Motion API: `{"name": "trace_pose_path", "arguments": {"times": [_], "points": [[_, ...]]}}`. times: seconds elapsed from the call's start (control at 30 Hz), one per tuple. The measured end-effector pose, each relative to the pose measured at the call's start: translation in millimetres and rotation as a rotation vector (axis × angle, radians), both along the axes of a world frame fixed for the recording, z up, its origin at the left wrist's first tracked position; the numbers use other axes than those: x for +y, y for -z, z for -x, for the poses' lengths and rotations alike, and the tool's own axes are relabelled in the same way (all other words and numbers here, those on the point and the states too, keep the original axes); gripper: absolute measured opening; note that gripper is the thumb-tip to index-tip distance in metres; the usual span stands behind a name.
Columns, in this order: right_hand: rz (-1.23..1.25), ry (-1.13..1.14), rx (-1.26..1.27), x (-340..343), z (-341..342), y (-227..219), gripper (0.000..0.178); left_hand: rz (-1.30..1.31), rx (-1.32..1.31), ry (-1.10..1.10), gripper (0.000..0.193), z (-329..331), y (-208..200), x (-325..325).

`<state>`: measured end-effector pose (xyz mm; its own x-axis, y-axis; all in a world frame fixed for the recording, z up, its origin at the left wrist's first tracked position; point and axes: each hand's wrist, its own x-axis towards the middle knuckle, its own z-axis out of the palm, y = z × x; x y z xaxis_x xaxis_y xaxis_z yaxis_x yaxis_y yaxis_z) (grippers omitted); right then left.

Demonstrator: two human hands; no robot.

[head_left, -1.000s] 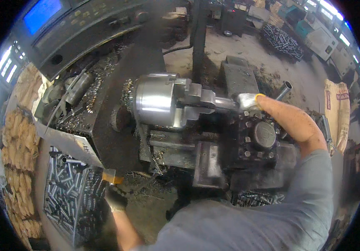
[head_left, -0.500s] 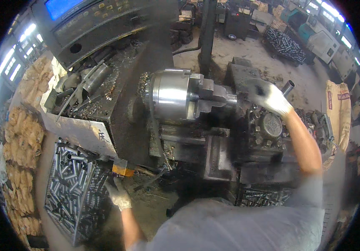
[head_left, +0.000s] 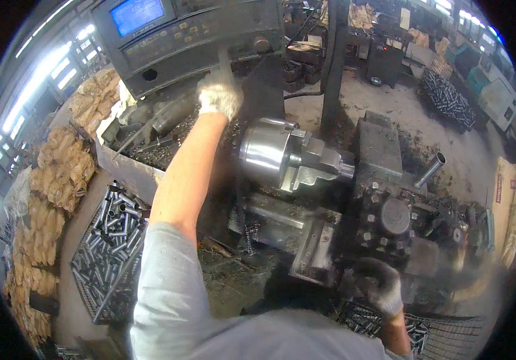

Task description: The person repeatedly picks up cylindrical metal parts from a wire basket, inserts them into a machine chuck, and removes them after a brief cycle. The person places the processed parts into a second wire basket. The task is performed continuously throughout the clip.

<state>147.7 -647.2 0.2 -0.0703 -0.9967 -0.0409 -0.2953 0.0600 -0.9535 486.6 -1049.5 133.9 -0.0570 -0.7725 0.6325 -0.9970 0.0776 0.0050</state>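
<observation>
My left hand (head_left: 221,96), in a whitish work glove, reaches up to the lower edge of the control panel (head_left: 192,42). One finger points at the panel; nothing shows in the hand, though motion blurs it. Low on the right, my right hand (head_left: 384,287), its glove blackened at the fingers, curls beside the carriage below the tool post (head_left: 395,216). What its fingers close on is hidden. Between the hands, a shiny lathe chuck (head_left: 267,150) has its jaws (head_left: 318,161) around a short metal tube (head_left: 347,170), whose end sticks out toward the tool post.
A loose metal tube (head_left: 431,170) leans beyond the tool post. At lower left stands a crate of cut tubes (head_left: 111,240); another basket of tubes (head_left: 417,333) lies below my right hand. Stacked brown sacks (head_left: 54,168) line the left. Metal chips (head_left: 180,135) cover the machine's ledge.
My left hand has risen from beside the tube crate to the control panel. My right hand has dropped from above the tool post to the carriage's near side. The view has shifted.
</observation>
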Motion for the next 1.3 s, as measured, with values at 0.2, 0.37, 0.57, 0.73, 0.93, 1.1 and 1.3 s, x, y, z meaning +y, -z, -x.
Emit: {"name": "trace_pose_path", "arguments": {"times": [0.2, 0.37, 0.57, 0.73, 0.93, 1.1, 1.3], "points": [[-0.182, -0.065, -0.039, 4, -14, 25, 0.028, -0.131, 0.306, 0.235, 0.085, 10, -16, -13], [-0.061, -0.424, 0.049, -10, -78, 64, 0.024, 0.189, 0.165, 0.800, 0.022, 3, 71, 181], [-0.366, -0.909, -0.096, 19, -242, 147, 0.031, -0.714, 1.105, -0.247, 0.048, -154, 306, 643], [-0.191, -1.438, 0.293, 114, -403, 233, 0.035, 0.449, 1.258, -2.084, 0.049, -128, 425, 1148], [0.023, -1.979, 0.856, 243, -565, 271, 0.030, -0.173, 1.163, -3.377, 0.047, 101, 408, 1365], [0.262, -2.223, 0.851, 299, -633, 252, 0.037, -1.300, 1.558, -2.958, 0.055, 133, 365, 1322], [0.237, -2.351, 1.363, 321, -692, 289, 0.036, -0.770, 1.177, -2.826, 0.056, 30, 441, 1316]]}}
